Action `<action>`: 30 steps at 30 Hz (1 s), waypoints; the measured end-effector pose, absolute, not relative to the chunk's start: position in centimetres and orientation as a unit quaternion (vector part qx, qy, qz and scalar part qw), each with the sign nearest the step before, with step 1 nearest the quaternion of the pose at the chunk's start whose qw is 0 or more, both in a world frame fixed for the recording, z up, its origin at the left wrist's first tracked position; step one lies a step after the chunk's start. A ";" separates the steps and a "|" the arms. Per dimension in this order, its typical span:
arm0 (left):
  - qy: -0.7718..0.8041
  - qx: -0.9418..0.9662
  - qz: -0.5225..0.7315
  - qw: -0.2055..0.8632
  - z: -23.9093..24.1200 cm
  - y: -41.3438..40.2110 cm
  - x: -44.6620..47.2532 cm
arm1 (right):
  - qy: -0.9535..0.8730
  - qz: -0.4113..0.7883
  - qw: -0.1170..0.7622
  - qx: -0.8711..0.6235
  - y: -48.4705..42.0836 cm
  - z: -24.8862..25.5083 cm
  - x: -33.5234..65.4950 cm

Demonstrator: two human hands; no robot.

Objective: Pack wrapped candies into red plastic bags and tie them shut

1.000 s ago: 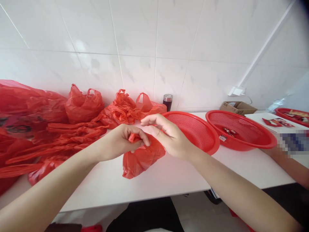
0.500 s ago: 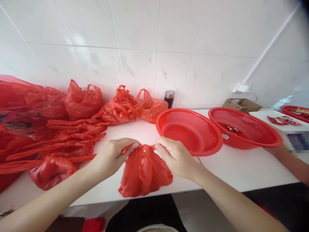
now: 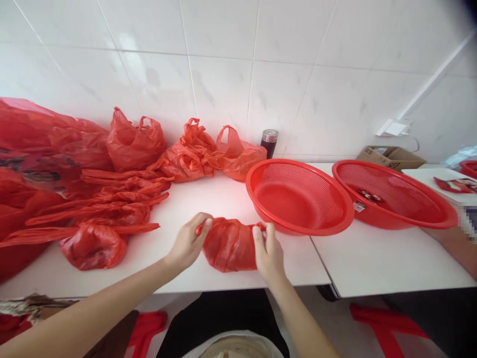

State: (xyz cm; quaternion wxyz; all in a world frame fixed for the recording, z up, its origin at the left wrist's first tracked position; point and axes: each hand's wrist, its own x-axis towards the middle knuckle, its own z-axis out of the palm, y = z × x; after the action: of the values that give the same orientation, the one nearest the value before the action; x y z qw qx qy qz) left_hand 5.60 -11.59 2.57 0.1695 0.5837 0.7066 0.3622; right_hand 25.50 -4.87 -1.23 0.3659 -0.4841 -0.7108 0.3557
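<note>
red bag (image 3: pixel 229 246): bunched on the white worktop (image 3: pixel 208 199), near its front edge at 6 o'clock.
left hand (image 3: pixel 188 243): fingers pinched tight on the bag's 9 o'clock end.
right hand (image 3: pixel 268 253): fingers clamped on its 3 o'clock end.
handling: likely light, soft, slippery film that crumples; the twisted ends give the surest hold.
around: red basket (image 3: pixel 298 199) at 2 o'clock; pile of bags (image 3: pixel 112 209) at 10 o'clock.
hidden: the bag's contents cannot be seen; another person's arm (image 3: pixel 460 246) at 3 o'clock is cut off.

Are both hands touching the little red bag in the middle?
Touching. The head view shows the left hand pinching one end of the small red plastic bag and the right hand pinching the other.
</note>
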 end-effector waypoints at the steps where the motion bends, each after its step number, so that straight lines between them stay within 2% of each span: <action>1: 0.715 0.577 0.357 0.167 1.7 -10.6 6.3 | -0.720 0.340 0.357 -0.487 -5.0 -1.6 24.9; 6: 0.757 0.552 0.307 0.167 -1.4 -7.7 7.0 | -0.730 0.313 0.366 -0.485 -4.6 -4.7 25.2; 11: 0.787 0.555 0.209 0.170 -1.6 -7.3 5.6 | -0.708 0.311 0.384 -0.505 -3.2 -6.4 27.0; 20: 0.814 0.559 0.062 0.147 -2.0 -3.7 5.4 | -0.739 0.175 0.266 -0.593 -1.2 -6.8 27.1; 30: 0.813 0.575 0.044 0.083 -3.0 -4.4 5.9 | -0.745 0.154 0.243 -0.602 -1.2 -6.6 28.0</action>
State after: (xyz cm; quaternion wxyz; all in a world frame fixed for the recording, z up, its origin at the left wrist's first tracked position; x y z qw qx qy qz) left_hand 5.86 -4.39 -3.01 0.0831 0.5752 0.8126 0.0442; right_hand 27.99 -1.24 -6.63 0.2431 -0.6021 -0.7447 0.1540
